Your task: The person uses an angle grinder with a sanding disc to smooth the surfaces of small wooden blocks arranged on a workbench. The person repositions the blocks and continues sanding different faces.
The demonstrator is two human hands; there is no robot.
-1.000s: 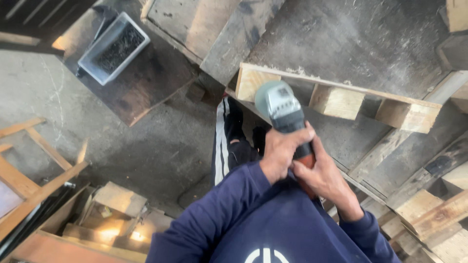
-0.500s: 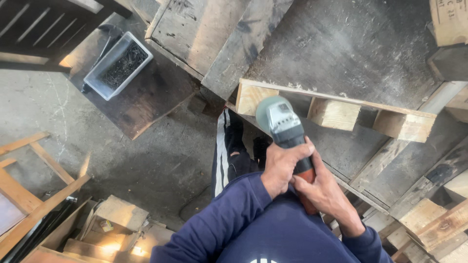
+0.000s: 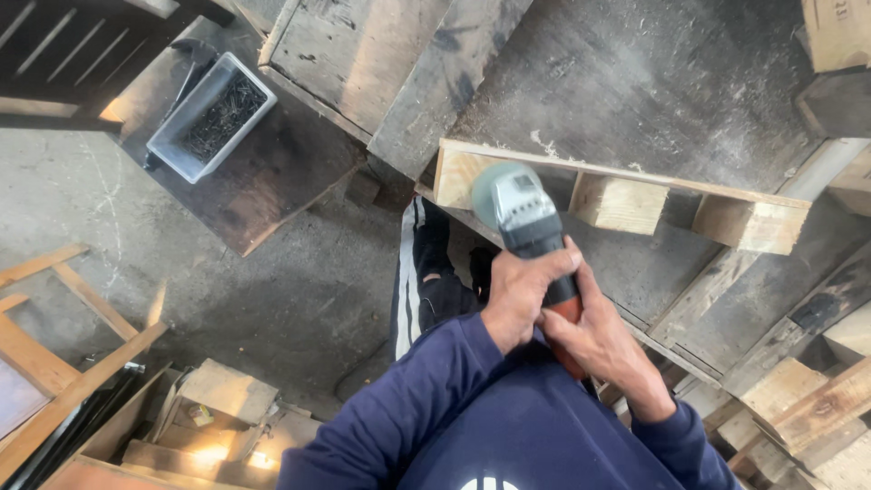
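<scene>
Both my hands grip an angle grinder [image 3: 519,213] with a grey-green head and an orange-black body. My left hand [image 3: 524,293] wraps the body just behind the head. Behind it, my right hand [image 3: 601,349] holds the rear of the handle. The grinder's disc end sits against the near left corner block [image 3: 461,172] of a light wooden pallet piece [image 3: 626,195] lying on a grey worktop [image 3: 635,82]. My dark blue sleeves fill the bottom of the view.
A grey plastic tub of dark nails [image 3: 211,118] rests on a dark board at upper left. Weathered planks [image 3: 363,54] lie above. Wood offcuts [image 3: 798,399] pile up at right, and wooden frames and boxes [image 3: 109,399] stand at lower left on the concrete floor.
The view has shifted a little, and the grinder head has edged closer to the pallet's left corner block. My grip on the grinder is unchanged.
</scene>
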